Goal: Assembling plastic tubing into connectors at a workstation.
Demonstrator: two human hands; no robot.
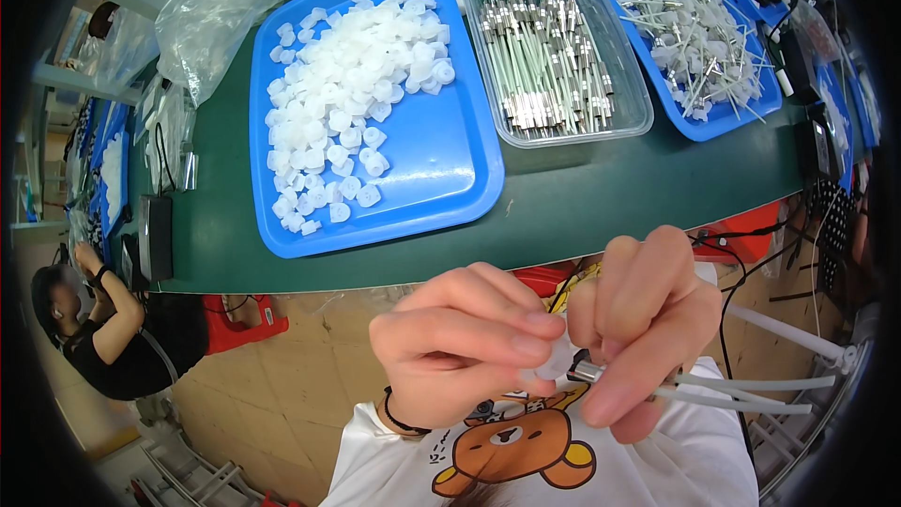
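Observation:
In front of my chest, my left hand pinches a small translucent white plastic cap between thumb and fingers. My right hand is closed on a few thin pale tubes, whose long ends stick out to the right. One tube's shiny metal end meets the cap, or lies right against it; my fingers partly hide the joint. Beyond my hands, a blue tray carries a heap of similar white caps. Right of it, a clear plastic box is filled with metal-ended tubes.
A second blue tray at the far right bears tubes with caps on them. Clear plastic bags lie at the back left of the green table. Black cables hang at right. Another person sits at left.

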